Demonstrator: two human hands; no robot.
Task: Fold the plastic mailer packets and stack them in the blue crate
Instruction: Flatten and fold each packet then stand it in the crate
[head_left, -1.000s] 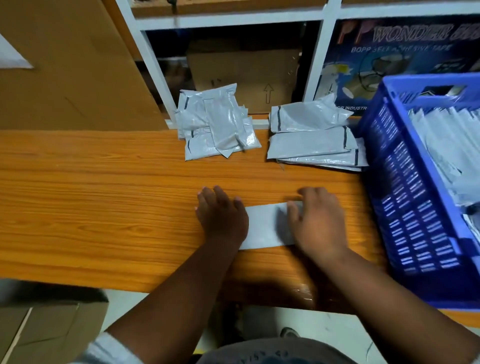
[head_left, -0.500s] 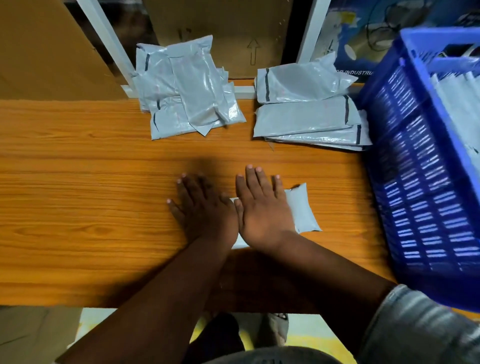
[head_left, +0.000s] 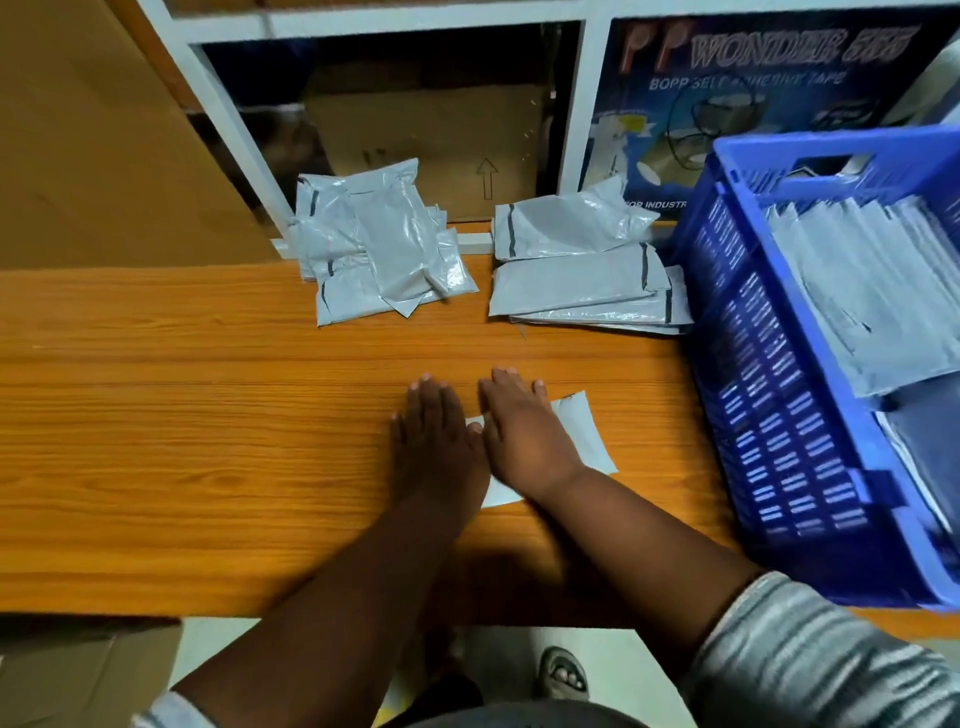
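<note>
A folded white mailer packet (head_left: 584, 434) lies flat on the wooden table (head_left: 182, 426) in front of me. My left hand (head_left: 434, 441) and my right hand (head_left: 519, 436) press down on it side by side, fingers straight. Most of the packet is hidden under the hands. The blue crate (head_left: 769, 415) stands at the right and holds several grey packets (head_left: 857, 280). Two piles of grey mailers lie at the back: a loose pile (head_left: 379, 244) at the left and a flatter stack (head_left: 582, 270) beside the crate.
A white shelf frame (head_left: 587, 104) rises behind the table, with a cardboard box (head_left: 431, 140) and a blue tape carton (head_left: 727, 88) inside. A brown board (head_left: 93, 145) leans at the back left. My sandalled foot (head_left: 563, 673) shows on the floor below the table edge.
My hands came together over the packet, from its two ends to side by side, pressing it flat. The packet now sticks out to the right of my right hand. The camera shifted.
</note>
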